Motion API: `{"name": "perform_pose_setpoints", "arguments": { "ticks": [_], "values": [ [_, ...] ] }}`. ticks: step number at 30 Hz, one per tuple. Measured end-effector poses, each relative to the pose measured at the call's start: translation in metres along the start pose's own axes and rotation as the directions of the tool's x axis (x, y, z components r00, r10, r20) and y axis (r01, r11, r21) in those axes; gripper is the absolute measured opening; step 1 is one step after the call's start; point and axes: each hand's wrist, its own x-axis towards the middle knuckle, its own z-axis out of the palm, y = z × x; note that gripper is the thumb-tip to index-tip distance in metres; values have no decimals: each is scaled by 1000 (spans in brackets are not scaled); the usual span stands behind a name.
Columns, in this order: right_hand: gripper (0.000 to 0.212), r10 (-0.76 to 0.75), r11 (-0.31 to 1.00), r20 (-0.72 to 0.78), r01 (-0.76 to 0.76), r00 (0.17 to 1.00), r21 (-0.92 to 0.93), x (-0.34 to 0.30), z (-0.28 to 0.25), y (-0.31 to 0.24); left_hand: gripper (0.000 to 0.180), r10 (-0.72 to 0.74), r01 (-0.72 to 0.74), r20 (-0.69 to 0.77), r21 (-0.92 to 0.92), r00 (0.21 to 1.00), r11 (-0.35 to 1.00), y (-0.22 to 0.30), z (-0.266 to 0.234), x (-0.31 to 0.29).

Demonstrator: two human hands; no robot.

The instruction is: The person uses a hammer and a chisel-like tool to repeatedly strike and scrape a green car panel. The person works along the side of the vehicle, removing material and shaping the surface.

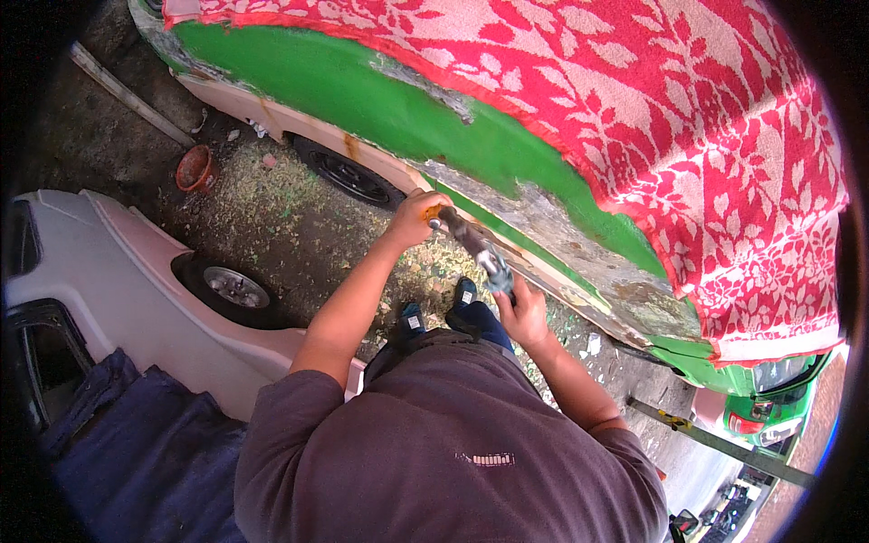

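Both my hands are on a barrel-shaped tool (472,239) with a dark brown body and a silver and blue-grey rear end. My left hand (416,219) is closed at its front end, around an orange part (434,214). My right hand (522,313) grips the rear end. The exact kind of tool is unclear. It is held in front of the lower side of a green car (362,90), whose paint is worn to grey and bare patches. Whether the tool touches the panel cannot be made out.
A red and pink patterned cloth (579,81) covers the car's top. Pale flakes (272,195) litter the ground by its wheel (348,172). At left are a reddish pot (195,169) and a grey-pink car (136,281) with dark cloth (149,443). A strip (724,443) crosses at right.
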Motion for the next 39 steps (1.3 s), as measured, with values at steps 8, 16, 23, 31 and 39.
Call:
{"name": "perform_pose_setpoints", "arguments": {
  "ticks": [8,16,23,31,39],
  "values": [
    [34,60,997,109,-55,992,-50,-7,-4,10,21,34,-34,-6,8,999,999,1,-6,-2],
    [32,145,989,135,-141,980,-41,14,12,-11,19,71,-71,1,23,997,997,0,9,7],
    [37,86,990,144,-68,986,-126,10,13,3,27,20,-19,29,-41,999,999,-7,0,13],
    [30,20,996,91,-12,996,-93,17,15,0,25,77,-77,12,-8,997,997,-1,-1,14],
    [27,52,994,86,-44,995,-98,28,14,2,11,-16,30,76,-182,997,983,-20,-6,21]
  ]
}}
